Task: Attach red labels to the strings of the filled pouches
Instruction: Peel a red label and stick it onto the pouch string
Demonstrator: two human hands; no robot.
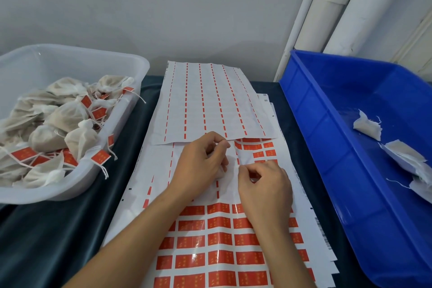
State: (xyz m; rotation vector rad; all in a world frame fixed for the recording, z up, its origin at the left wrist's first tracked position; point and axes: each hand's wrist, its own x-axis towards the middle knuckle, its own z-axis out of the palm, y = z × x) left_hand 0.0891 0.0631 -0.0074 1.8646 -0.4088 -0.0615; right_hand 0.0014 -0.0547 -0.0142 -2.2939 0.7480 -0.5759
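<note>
At the middle of the label sheet (210, 236), a white pouch (230, 168) lies between the two hands, mostly hidden by them. The left hand (201, 163) sits at nine o'clock of the pouch, fingers curled, thumb and forefinger pinched together near its top on something too small to tell, perhaps the string. The right hand (264, 184) sits at four o'clock of the pouch, fingers curled down, its thumb and forefinger tips pinched at the pouch's edge; what they pinch cannot be told.

The sheet carries rows of red labels (221, 223) at six o'clock of the hands, and a few more at two o'clock. The strip under the hands is bare white backing with thin red slivers. A spent sheet (210, 100), showing only red dashes, lies at twelve o'clock, overlapping the label sheet's far edge. More sheets are stacked under these, their edges showing at three o'clock.

At nine to ten o'clock stands a clear tub (70, 184) heaped with labelled pouches (65, 124), some tags hanging over its rim. At three o'clock stands a blue bin (327, 147) holding a few unlabelled pouches (402, 154). Everything rests on a dark cloth (58, 229). White pipes (327, 7) rise along the wall at one o'clock.
</note>
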